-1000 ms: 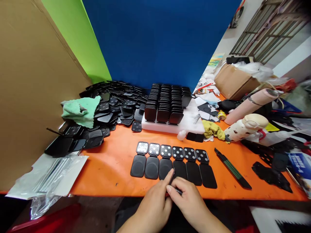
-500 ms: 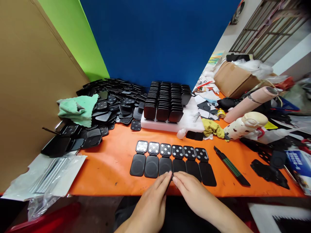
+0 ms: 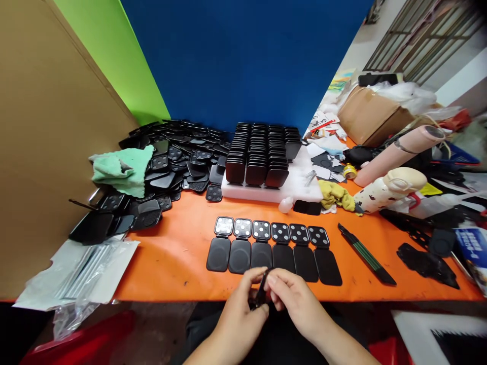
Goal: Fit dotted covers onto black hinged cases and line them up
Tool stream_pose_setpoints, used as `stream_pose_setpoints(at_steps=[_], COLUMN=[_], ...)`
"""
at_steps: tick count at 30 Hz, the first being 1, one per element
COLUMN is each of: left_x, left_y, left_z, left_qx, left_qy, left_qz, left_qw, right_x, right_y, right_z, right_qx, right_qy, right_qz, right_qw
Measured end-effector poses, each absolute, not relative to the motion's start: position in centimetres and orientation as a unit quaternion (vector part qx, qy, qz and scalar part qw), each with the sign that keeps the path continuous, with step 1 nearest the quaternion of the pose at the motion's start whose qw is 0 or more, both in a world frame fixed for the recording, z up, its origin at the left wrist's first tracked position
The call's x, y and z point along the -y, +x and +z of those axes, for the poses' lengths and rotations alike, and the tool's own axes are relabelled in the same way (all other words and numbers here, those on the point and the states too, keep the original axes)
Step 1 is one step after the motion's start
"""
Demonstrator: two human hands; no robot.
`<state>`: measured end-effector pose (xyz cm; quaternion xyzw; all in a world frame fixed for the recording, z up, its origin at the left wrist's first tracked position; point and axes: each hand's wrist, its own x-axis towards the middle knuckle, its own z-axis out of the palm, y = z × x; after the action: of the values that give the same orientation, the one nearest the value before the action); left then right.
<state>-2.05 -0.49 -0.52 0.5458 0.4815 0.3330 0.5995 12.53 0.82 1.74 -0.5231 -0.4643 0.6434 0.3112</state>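
So both hands meet at the near edge of the orange tabletop (image 3: pixel 178 253), pinching one small black part (image 3: pixel 262 293) between them. The left hand (image 3: pixel 243 309) has its fingers curled around it from the left and the right hand (image 3: pixel 292 301) grips it from the right, thumbs on top. It's a dark, slim little thing, mostly hidden by the fingers, so I can't tell what it is exactly or which way it's turned.

Just beyond the hands sits a neat row of six opened black cases (image 3: pixel 274 246), side by side and touching. Each has a plain rounded-rectangle flap on the near side and a smaller square half on the far side. The two leftmost squares look shiny and silvery, the other four are black with white dots. My read is that the row is partway through: two look different from the rest, so maybe four to go, but that's a guess.

Loads is waiting too. A big loose heap of black cases (image 3: pixel 178 162) lies far left with a green cloth (image 3: pixel 122 170) on it, and tidy stacked cases (image 3: pixel 262 157) stand on a white foam block (image 3: pixel 304 190) in the middle. A striped green-black tool (image 3: pixel 365 253) lies to the right of the row, untouched.
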Motion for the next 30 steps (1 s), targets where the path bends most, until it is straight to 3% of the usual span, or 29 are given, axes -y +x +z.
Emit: stream_pose_setpoints(at_steps=[3,6,17,22,30], left_x=[-0.4,-0.8,0.7,1.0,0.7], left_y=[-2.1,-2.6,-4.1,-4.6,-4.3], left_z=[-0.1,0.5,1.8,2.6,2.2], left_qx=[-0.467,-0.478,-0.436,-0.414,-0.445], left_qy=[0.452,0.472,0.775,0.798,0.718], left_qz=[0.375,0.366,0.262,0.217,0.274], left_qw=[0.661,0.644,0.375,0.381,0.460], right_x=[-1.0,-1.0,-0.5,-0.4,-0.4], right_y=[12.6,12.8,13.3,13.2,12.3], right_z=[1.7,2.1,2.9,3.5,2.7], right_qx=[0.427,0.394,0.318,0.177,0.175], right_qy=[-0.514,-0.516,-0.482,-0.440,-0.448], right_qz=[0.680,0.702,0.786,0.856,0.827], right_qw=[0.303,0.293,0.221,0.208,0.291])
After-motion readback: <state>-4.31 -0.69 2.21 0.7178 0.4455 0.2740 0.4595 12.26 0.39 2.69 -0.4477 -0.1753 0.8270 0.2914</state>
